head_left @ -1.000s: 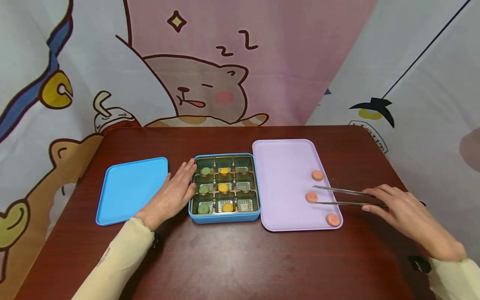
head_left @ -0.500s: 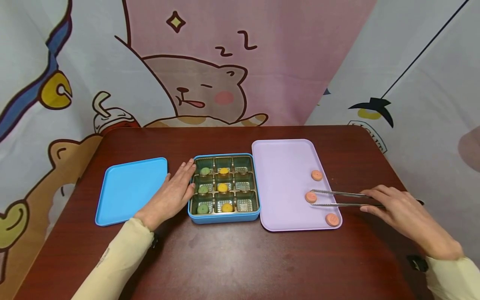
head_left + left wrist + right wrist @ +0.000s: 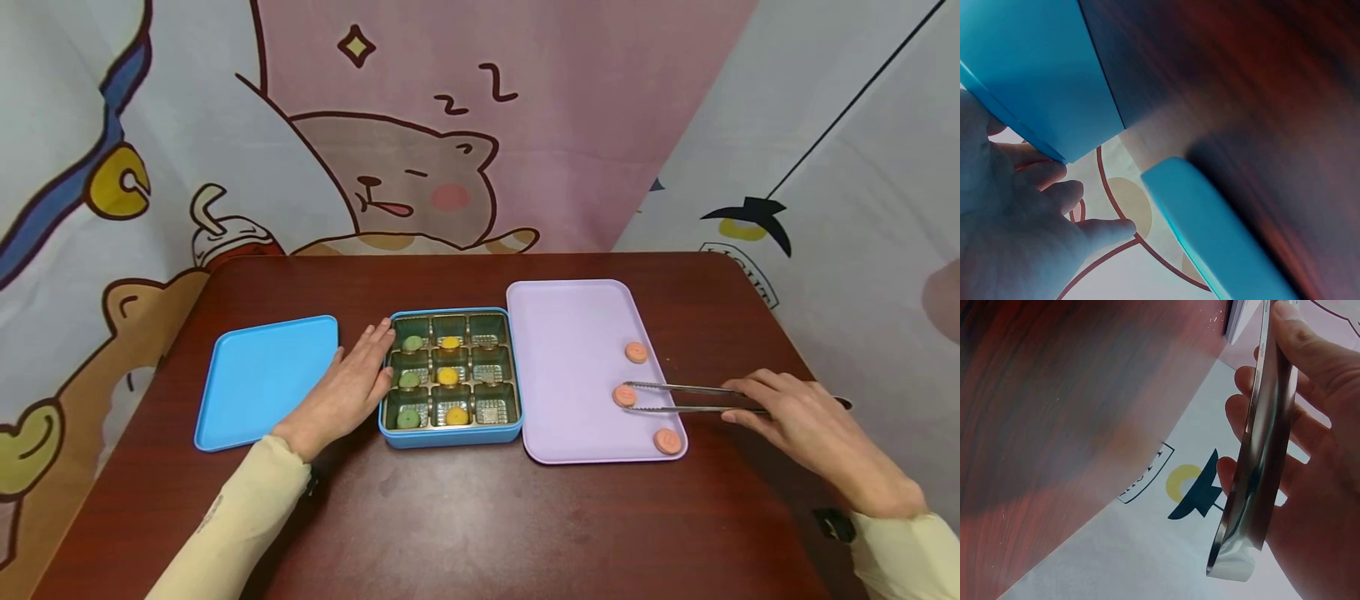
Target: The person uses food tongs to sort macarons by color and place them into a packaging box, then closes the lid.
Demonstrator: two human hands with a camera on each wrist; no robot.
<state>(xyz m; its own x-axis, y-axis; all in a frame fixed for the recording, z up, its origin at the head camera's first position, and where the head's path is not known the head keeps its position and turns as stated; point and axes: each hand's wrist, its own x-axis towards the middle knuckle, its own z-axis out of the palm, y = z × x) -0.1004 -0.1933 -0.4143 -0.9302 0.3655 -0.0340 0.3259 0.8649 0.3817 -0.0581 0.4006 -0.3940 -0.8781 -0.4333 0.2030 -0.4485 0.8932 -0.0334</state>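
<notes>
My right hand (image 3: pixel 798 429) grips metal tongs (image 3: pixel 1266 450), thumb on one side and fingers on the other. The tongs' tips stand on either side of the middle orange round piece (image 3: pixel 624 396), which lies on a lilac tray (image 3: pixel 570 333); whether they press it I cannot tell. Two more orange pieces lie on this tray, one farther back (image 3: pixel 636 352) and one in the near right corner (image 3: pixel 667 442). With fingers straight, my left hand (image 3: pixel 341 396) rests against the left side of a blue box (image 3: pixel 453 437). Its divided insert holds green pieces (image 3: pixel 409 380) and yellow pieces (image 3: pixel 447 377).
A blue lid-like tray (image 3: pixel 262 383) lies left of the box, partly behind my left wrist. The lilac tray stands right beside the box. The box's right column of compartments (image 3: pixel 491 372) is bare. Behind the brown table (image 3: pixel 465 517) hangs a printed cloth (image 3: pixel 585 125).
The tongs' upper arm has come down toward the lower one, narrowing the gap around the middle orange piece. My left hand stays at the box.
</notes>
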